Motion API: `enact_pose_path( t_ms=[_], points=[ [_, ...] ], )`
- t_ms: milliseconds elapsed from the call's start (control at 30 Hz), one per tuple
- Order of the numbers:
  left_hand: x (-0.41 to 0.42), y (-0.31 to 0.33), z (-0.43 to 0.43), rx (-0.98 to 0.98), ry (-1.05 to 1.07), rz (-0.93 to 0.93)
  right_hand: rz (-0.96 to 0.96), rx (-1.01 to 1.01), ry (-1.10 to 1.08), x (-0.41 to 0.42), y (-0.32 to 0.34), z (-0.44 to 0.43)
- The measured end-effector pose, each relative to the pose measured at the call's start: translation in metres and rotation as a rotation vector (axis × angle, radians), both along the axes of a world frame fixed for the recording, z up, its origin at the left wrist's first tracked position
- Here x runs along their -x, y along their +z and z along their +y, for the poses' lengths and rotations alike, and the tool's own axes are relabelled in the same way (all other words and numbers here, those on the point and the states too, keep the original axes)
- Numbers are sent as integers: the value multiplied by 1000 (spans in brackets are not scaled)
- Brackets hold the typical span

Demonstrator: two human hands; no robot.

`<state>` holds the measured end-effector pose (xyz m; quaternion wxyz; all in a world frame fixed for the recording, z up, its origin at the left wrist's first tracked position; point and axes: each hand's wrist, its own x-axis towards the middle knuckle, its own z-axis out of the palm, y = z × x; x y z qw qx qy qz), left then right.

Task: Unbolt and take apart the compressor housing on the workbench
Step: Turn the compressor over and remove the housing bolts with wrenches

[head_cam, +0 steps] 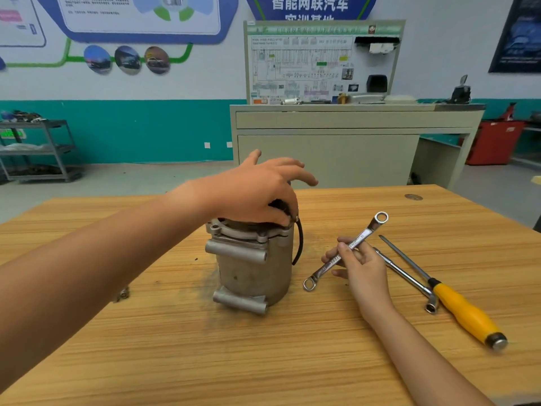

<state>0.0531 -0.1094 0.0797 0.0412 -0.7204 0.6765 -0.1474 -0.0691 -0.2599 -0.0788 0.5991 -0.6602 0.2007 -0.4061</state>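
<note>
A grey cylindrical compressor housing [253,273] stands upright in the middle of the wooden workbench [263,347], with a black cable [299,244] hanging down its right side. My left hand [257,191] lies over its top; the thumb touches the upper rim and the other fingers are spread and raised. To the right of the housing, my right hand [360,265] holds a double ring spanner [347,249] by its middle, slanted, above the bench.
A yellow-handled screwdriver [456,303] and an L-shaped socket wrench [409,281] lie on the bench at the right. A small metal part [123,294] lies left of the housing. A beige training stand [336,136] and a grey shelf trolley [38,150] stand behind the bench.
</note>
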Motion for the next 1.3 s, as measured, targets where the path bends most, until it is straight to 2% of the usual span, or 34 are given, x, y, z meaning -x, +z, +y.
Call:
enact_pose_path(
  t_ms=[100, 200, 300, 433, 567, 633, 767, 900, 967, 1033, 1100, 1200, 1300],
  points=[
    [5, 22, -1, 84, -7, 37, 1, -11, 0, 1, 0, -1],
    [9, 46, 10, 273, -102, 119, 5, -12, 3, 0, 0, -2],
    [3, 47, 52, 455, -55, 215, 1, -2, 0, 2, -2, -3],
    [-33, -17, 133, 590, 385, 386, -4, 13, 6, 3, -4, -3],
    [-63, -108, 205, 465, 852, 538, -9, -13, 38, 1, -3, -1],
    [-71, -140, 222, 475, 981, 556, -8, -15, 47, 1, -3, -1],
    [-79, -168, 223, 533, 1103, 533, -10, -29, 42, 1, -4, 1],
    [-70, -166, 212, 591, 1146, 541, 5, -96, 23, -1, -1, 4],
    [-50, -159, 199, 793, 1071, 552, 16, -149, 38, -5, 5, 5],
    [-18, -146, 170, 1009, 866, 633, 29, -151, 50, -14, 17, 7],
    [18, -132, 127, 998, 685, 792, 18, -151, 80, -25, 35, 9],
    [57, -124, 64, 936, 558, 1018, 1, -130, 150, -43, 59, 17],
    [66, -126, 30, 1017, 647, 940, 16, -61, 191, -50, 69, 25]
  ],
)
